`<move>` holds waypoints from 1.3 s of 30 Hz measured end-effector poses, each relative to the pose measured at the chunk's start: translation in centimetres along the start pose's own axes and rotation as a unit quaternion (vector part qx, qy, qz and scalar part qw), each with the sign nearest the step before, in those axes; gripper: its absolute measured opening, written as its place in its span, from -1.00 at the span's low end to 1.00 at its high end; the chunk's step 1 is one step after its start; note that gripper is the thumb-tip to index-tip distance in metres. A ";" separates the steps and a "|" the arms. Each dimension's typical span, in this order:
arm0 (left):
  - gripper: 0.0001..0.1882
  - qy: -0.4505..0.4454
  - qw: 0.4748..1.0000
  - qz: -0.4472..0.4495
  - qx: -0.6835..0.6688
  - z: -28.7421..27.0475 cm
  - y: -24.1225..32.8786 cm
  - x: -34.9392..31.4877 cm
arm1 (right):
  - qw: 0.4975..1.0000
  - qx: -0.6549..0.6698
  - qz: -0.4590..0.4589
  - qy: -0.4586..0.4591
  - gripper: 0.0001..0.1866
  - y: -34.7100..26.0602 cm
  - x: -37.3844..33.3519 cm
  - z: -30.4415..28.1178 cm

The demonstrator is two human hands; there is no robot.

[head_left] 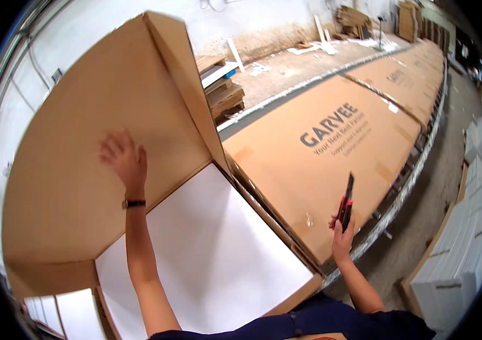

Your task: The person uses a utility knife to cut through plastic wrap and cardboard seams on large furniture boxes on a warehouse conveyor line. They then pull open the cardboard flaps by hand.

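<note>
A large brown cardboard box lies in front of me with its lid raised on the left. Inside it, a white flat panel or sheet fills the opening. Against the inner face of the lid is my left hand, fingers spread and slightly blurred; a dark band circles that wrist. My right hand grips a red and black utility knife, its dark blade pointing up and away from me. That hand hovers over the near right corner of a closed carton.
Closed cartons, including a farther one, line a conveyor running away to the right. Stacked white panels stand on the floor at right. Wooden pieces are piled behind the lid, and paper scraps litter the floor by the wall.
</note>
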State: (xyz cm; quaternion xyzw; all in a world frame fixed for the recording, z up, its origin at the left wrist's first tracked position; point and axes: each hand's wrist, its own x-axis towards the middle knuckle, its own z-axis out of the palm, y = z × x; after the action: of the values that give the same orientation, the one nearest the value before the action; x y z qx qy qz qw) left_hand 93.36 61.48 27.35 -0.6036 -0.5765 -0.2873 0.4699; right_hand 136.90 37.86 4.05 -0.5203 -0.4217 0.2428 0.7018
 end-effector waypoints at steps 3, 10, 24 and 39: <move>-0.24 -0.088 0.995 -0.032 -0.012 8.4 -2.3 -0.7 | 0.986 -0.113 0.071 -0.102 -0.61 2.4 1.1 0.9; -0.30 -0.388 0.895 -0.199 -0.095 22.1 -1.2 -10.4 | 0.971 -0.072 0.196 -0.119 -0.48 1.6 3.7 2.1; -0.41 -0.396 0.902 -0.102 -0.137 9.0 4.1 -27.6 | 0.802 -0.372 -0.171 -0.435 -0.70 6.8 21.6 33.9; -0.55 -0.366 0.894 -0.186 -0.178 4.6 3.7 -27.5 | 0.613 -0.597 -0.278 -0.437 -0.80 6.0 20.8 40.6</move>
State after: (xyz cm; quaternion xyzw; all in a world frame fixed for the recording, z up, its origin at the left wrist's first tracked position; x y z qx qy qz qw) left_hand 91.32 54.29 0.29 -0.6214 -0.7488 -0.2254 0.0484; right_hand 114.20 77.47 9.68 -0.5139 -0.8549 -0.0709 0.0027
